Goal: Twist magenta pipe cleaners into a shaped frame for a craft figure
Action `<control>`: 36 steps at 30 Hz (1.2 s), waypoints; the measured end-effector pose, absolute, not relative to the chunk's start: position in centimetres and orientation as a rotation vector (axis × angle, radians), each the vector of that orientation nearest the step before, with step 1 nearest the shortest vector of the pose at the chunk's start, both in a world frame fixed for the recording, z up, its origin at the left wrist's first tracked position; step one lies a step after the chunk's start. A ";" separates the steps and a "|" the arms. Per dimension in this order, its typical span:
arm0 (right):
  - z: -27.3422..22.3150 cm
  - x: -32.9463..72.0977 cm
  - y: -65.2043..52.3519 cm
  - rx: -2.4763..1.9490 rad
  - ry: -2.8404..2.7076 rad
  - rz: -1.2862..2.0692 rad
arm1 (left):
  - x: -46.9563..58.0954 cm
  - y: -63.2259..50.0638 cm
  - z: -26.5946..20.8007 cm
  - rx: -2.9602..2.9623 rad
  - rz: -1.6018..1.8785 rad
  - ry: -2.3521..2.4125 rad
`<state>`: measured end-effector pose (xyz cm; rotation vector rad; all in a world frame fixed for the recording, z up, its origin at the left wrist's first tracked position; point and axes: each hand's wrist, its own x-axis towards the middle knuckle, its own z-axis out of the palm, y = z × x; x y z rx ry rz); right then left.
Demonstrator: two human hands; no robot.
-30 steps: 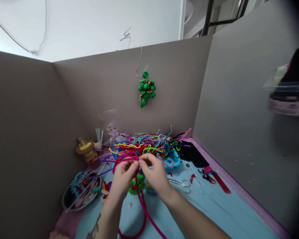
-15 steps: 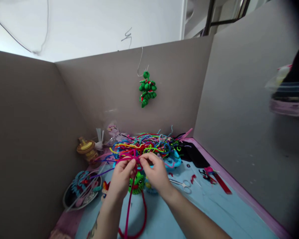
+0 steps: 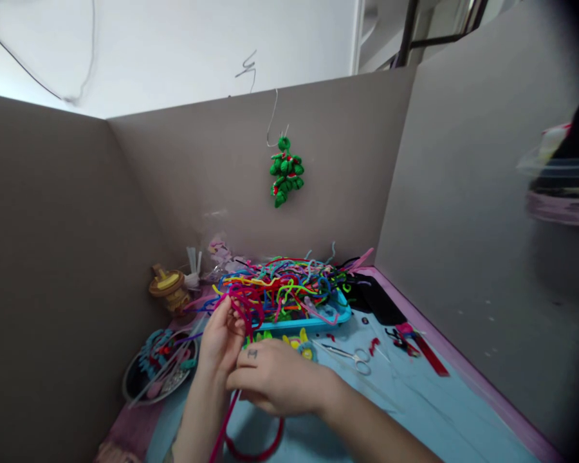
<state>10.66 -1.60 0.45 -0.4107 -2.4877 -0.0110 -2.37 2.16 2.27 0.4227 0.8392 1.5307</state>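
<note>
My left hand [image 3: 223, 339] is raised, its fingers pinched on looped magenta pipe cleaners [image 3: 249, 307]. Lower and to the right, my right hand [image 3: 282, 376] has its fingers closed around the strands that run down from those loops; its fingertips are partly hidden. One magenta length trails toward the near edge, and a darker red-pink curve [image 3: 255, 455] lies on the blue cloth below. Behind the right hand a yellow and blue pipe-cleaner figure [image 3: 303, 346] shows in part. Of a green one, only the top is visible.
A blue tray [image 3: 318, 321] heaped with coloured pipe cleaners stands behind the hands. Scissors [image 3: 354, 357] and a red-handled tool [image 3: 431, 355] lie right; a bowl [image 3: 137, 393] of pieces and a jar [image 3: 171, 289] stand left. A green ornament [image 3: 285, 172] hangs on the back panel.
My right hand has left the pinch beside the left hand and moved down and toward me along the strands. My left hand has shifted slightly left with the loops.
</note>
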 end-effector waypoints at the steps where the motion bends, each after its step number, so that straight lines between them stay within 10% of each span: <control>1: 0.2 10.5 -1.4 -0.423 -2.495 -0.039 | -2.4 2.2 2.2 0.397 1.549 0.817; 7: -0.4 10.0 -0.8 -0.463 -2.468 -0.061 | -2.6 2.8 1.6 0.377 1.629 0.852; 15: 2.4 13.0 -2.1 -0.237 -1.568 0.908 | -2.6 2.8 -0.9 1.582 1.666 1.392; 36: -0.3 11.4 1.2 -0.866 -1.423 0.619 | -0.5 1.0 0.2 1.476 1.541 1.146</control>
